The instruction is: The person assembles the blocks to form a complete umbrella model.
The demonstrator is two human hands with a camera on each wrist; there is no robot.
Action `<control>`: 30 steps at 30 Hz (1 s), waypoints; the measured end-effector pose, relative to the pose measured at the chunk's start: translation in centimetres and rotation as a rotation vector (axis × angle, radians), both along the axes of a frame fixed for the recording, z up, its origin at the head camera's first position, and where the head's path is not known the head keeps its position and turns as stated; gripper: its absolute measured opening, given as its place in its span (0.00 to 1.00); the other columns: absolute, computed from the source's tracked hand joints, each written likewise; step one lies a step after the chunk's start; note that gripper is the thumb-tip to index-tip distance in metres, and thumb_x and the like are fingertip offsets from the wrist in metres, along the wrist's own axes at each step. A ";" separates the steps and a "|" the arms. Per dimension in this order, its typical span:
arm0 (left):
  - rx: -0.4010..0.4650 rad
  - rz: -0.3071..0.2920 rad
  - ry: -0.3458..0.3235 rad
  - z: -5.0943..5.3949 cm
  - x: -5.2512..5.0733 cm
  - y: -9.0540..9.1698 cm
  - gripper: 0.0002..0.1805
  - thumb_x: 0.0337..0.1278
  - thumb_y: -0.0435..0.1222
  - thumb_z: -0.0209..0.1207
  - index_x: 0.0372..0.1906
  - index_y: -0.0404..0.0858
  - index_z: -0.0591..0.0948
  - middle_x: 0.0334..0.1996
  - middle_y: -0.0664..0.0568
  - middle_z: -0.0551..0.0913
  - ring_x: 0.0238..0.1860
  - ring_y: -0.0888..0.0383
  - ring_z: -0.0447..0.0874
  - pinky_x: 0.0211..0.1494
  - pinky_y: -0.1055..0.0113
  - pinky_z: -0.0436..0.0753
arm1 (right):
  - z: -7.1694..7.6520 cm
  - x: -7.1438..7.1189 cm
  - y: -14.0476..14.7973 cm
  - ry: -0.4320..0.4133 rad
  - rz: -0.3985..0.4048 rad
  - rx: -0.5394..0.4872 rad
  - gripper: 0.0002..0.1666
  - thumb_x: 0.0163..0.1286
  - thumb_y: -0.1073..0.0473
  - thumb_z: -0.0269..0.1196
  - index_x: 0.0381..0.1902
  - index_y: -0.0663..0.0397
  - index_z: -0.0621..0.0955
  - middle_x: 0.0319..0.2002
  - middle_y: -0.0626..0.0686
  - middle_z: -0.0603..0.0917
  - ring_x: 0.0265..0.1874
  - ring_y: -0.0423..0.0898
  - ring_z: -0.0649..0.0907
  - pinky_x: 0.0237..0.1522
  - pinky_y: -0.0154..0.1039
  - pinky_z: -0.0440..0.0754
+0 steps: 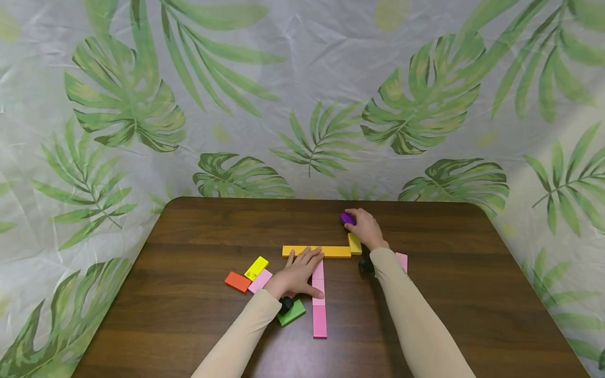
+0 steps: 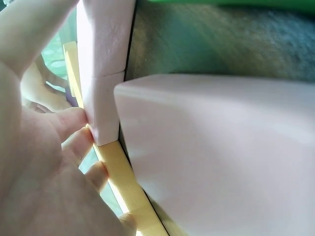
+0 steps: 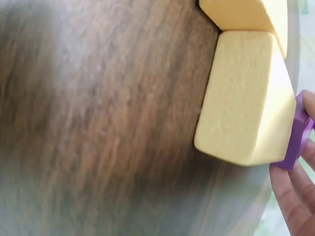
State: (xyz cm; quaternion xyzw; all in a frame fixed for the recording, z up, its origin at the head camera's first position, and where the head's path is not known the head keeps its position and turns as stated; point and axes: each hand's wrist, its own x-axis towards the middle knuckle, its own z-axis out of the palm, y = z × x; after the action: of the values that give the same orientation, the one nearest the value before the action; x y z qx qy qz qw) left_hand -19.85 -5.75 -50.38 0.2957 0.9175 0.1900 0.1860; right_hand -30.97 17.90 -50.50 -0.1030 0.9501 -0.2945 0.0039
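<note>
Two hands work over the tabletop [image 1: 368,336], and with the meeting of the pink column [image 1: 319,318] and orange bar [image 1: 337,252] taken as the dial's centre, the purple block [image 1: 347,218] sits at about one o'clock. Just beyond the bar's three o'clock end, the yellow block [image 1: 355,244] touches it. The likeliest trouble is a nudge: if the purple block were pushed towards seven o'clock too firmly, the yellow block could swing out of line, as nothing holds it down. The black wrist device [image 1: 365,264] under the right arm is near that block too, so a dropped wrist might knock it. At seven o'clock, the green block [image 1: 293,314] lies partly under the left wrist and could be dragged by a careless withdrawal; the loose pink block [image 1: 260,281], towards eight, runs a similar risk. The right hand [image 1: 367,230] comes in from about four o'clock, its fingers pointing towards eleven, its grip closed to the block's width, with the purple block pinched between thumb and fingers; whether that block bears on the wood or hangs slightly above it, I cannot tell. The left hand [image 1: 296,274] arrives from between seven and eight, grip spread wide and grasping nothing, fingers extended across the bar towards one o'clock and thumb lying over the column, apparently steadying both.
</note>
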 end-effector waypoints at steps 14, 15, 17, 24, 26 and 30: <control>0.011 0.001 -0.010 0.1 0.0 0.0 0.56 0.45 0.55 0.68 0.76 0.41 0.52 0.76 0.52 0.45 0.75 0.51 0.35 0.70 0.44 0.32 | -0.4 0.0 0.1 -0.011 0.051 -0.003 0.23 0.68 0.63 0.61 0.61 0.59 0.77 0.50 0.64 0.78 0.47 0.58 0.79 0.49 0.52 0.76; 0.012 0.002 -0.012 0.2 0.0 0.0 0.56 0.45 0.55 0.68 0.76 0.41 0.52 0.76 0.52 0.45 0.75 0.51 0.35 0.70 0.44 0.32 | -0.4 0.1 0.1 -0.014 0.056 -0.014 0.22 0.68 0.64 0.61 0.60 0.59 0.77 0.50 0.64 0.78 0.47 0.58 0.78 0.49 0.52 0.76; 0.010 0.001 -0.015 0.2 0.0 -0.1 0.56 0.45 0.55 0.68 0.76 0.41 0.52 0.76 0.52 0.45 0.75 0.51 0.35 0.70 0.45 0.32 | -0.4 0.2 0.3 -0.018 0.068 -0.033 0.21 0.69 0.66 0.59 0.59 0.60 0.77 0.50 0.65 0.77 0.47 0.58 0.79 0.48 0.51 0.77; 0.009 -0.005 -0.012 0.3 0.1 -0.1 0.56 0.46 0.55 0.68 0.76 0.41 0.52 0.76 0.51 0.45 0.75 0.50 0.35 0.70 0.44 0.32 | -0.4 0.4 0.9 -0.039 0.094 -0.075 0.20 0.69 0.70 0.57 0.58 0.62 0.79 0.54 0.67 0.76 0.51 0.60 0.78 0.49 0.51 0.78; 0.013 -0.007 -0.011 0.3 0.1 -0.1 0.56 0.46 0.55 0.68 0.75 0.40 0.52 0.76 0.51 0.45 0.75 0.50 0.35 0.70 0.43 0.32 | -0.4 0.4 0.9 -0.039 0.100 -0.069 0.19 0.69 0.70 0.57 0.57 0.62 0.79 0.54 0.67 0.76 0.51 0.60 0.78 0.50 0.51 0.78; 0.031 -0.015 -0.012 0.2 0.1 -0.1 0.55 0.46 0.54 0.68 0.75 0.38 0.53 0.76 0.49 0.46 0.75 0.48 0.36 0.69 0.42 0.32 | -0.4 0.4 1.0 -0.035 0.100 -0.060 0.19 0.69 0.69 0.58 0.57 0.62 0.79 0.54 0.67 0.76 0.51 0.60 0.78 0.50 0.51 0.77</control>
State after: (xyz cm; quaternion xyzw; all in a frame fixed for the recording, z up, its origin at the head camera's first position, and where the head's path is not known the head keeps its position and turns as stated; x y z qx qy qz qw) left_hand -19.72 -5.88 -50.13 0.3044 0.9111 0.2045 0.1882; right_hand -30.56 18.88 -50.91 -0.1450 0.9343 -0.3241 0.0320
